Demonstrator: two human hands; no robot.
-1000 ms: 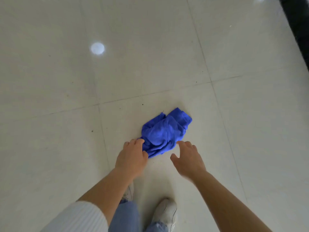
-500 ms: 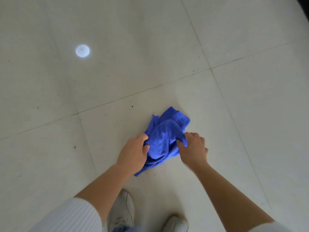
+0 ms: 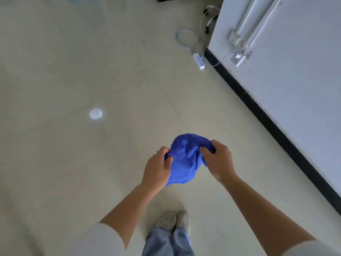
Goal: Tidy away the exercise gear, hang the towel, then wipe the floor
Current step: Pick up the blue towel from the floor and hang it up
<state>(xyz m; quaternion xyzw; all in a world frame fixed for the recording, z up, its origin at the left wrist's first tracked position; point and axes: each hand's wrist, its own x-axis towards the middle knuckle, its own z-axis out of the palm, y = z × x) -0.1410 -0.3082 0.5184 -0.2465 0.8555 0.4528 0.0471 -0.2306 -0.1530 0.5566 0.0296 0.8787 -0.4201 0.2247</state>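
Observation:
A crumpled blue cloth hangs in the air above the pale tiled floor, held between both hands. My left hand grips its left edge with curled fingers. My right hand pinches its upper right part. The cloth's lower end droops between my wrists. My two shoes stand on the tiles directly below.
A white wall with a black skirting strip runs along the right. A white power strip and looped cables lie on the floor near the wall's far end. A round light reflection shows on the tiles.
Both hands closed on the blue cloth as it lay on the floor and lifted it off the tiles. The view has risen, bringing the wall, power strip and cables into sight.

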